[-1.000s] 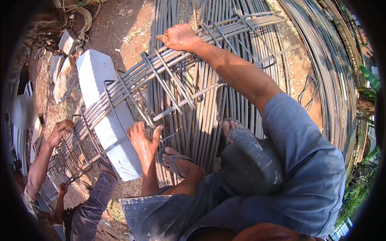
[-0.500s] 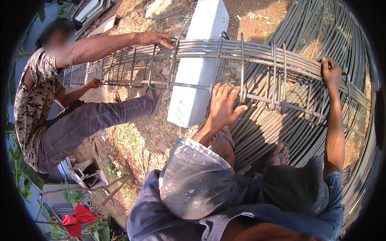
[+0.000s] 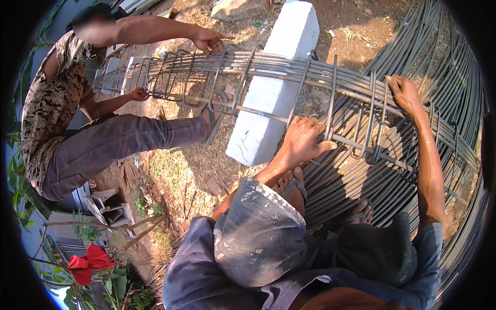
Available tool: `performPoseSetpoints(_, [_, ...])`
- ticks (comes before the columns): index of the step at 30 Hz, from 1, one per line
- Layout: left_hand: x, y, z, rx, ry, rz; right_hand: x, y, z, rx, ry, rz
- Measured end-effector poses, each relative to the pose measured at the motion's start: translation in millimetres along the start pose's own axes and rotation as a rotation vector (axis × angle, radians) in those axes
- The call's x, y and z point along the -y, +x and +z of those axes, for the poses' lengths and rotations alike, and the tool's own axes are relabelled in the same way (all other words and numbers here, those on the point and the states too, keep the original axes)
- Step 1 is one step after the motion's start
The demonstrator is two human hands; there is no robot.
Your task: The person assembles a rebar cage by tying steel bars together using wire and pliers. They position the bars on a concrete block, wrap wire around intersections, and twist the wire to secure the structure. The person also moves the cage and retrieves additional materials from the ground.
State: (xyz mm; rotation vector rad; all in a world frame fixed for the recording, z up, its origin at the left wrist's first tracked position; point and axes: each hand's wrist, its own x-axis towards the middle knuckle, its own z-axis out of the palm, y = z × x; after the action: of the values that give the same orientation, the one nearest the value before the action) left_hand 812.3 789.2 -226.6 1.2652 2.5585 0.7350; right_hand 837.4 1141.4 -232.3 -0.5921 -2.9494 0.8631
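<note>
A long rebar cage (image 3: 279, 74), made of parallel steel bars with square stirrups around them, crosses in front of me. My left hand (image 3: 305, 139) is closed over its near lower bar, thumb sticking out beside a stirrup (image 3: 333, 98). Farther right, my right hand (image 3: 405, 95) has its fingers curled over the upper bars; its palm side is hidden. A white block (image 3: 258, 121) lies beneath the cage, left of my left hand. At the cage's left part, a co-worker's far hand (image 3: 208, 40) is by the top bars, and the near hand (image 3: 138, 94) is at the lower bar.
Loose steel rods (image 3: 330, 191) cover the ground under my feet and curve away at the right. The co-worker's sandalled foot (image 3: 213, 121) is beside the white block. A large stone (image 3: 240, 9) lies at the back; a red cloth bow (image 3: 90, 263) hangs on sticks at lower left.
My right hand has shifted left along the cage, closer to a pair of stirrups. My left hand keeps its hold. The co-worker's far hand has risen slightly. The whole view has shifted.
</note>
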Motion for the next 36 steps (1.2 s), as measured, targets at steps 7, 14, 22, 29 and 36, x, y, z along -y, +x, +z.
performPoseSetpoints(7, [-6,15,2,-0.06,-0.076,-0.036,-16,57,18,-0.101,-0.081,0.104])
performPoseSetpoints(14, [5,13,14,-0.177,-0.163,-0.027,-21,68,18,-0.264,-0.14,0.174])
performPoseSetpoints(22, [-4,15,19,-0.051,-0.038,-0.094,-20,55,11,-0.326,-0.012,0.261])
performPoseSetpoints(29, [-6,7,19,-0.188,0.034,-0.027,-95,-78,-78,-0.716,0.218,0.432])
performPoseSetpoints(36, [7,9,21,-0.096,-0.01,-0.019,-112,-177,-24,-0.548,0.365,0.603])
